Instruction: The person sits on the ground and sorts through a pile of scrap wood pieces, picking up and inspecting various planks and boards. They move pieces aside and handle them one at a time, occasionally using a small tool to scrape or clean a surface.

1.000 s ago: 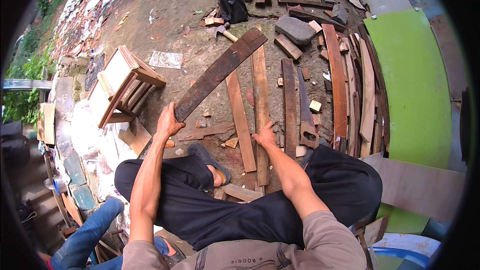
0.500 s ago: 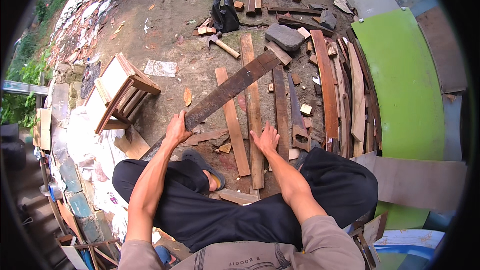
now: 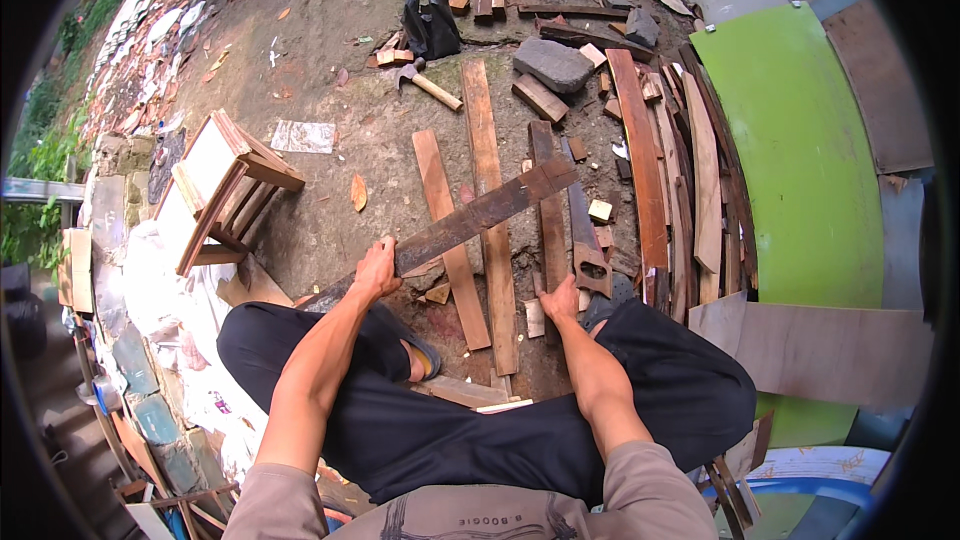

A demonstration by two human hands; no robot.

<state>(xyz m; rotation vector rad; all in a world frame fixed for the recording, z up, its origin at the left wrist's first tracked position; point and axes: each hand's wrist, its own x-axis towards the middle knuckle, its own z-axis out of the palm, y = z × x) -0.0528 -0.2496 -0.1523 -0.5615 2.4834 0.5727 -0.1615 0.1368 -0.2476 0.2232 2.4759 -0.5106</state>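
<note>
My left hand point(image 3: 377, 270) is closed round a long dark, weathered plank point(image 3: 490, 207), held aslant with its far end up to the right. That plank crosses above several boards on the ground. Among these are a reddish-brown strip point(image 3: 452, 245) and a longer brown board point(image 3: 487, 190). My right hand point(image 3: 560, 300) is low by my right knee, its fingers curled over the near end of a narrow dark wooden strip point(image 3: 548, 225); part of the grip is hidden. Just right of it lies a handsaw point(image 3: 592, 268) with a wooden handle.
A claw hammer point(image 3: 432, 86), a black bag point(image 3: 431, 20) and a grey stone point(image 3: 553, 64) lie farther off. To the left stands a small wooden stool point(image 3: 225, 190). Stacked planks point(image 3: 706, 180) line the right side, beside a green panel point(image 3: 790, 160).
The dark plank's far end has swung lower and to the right. My right hand has moved from beside the brown board rightward to the narrow dark strip, its fingers now curled.
</note>
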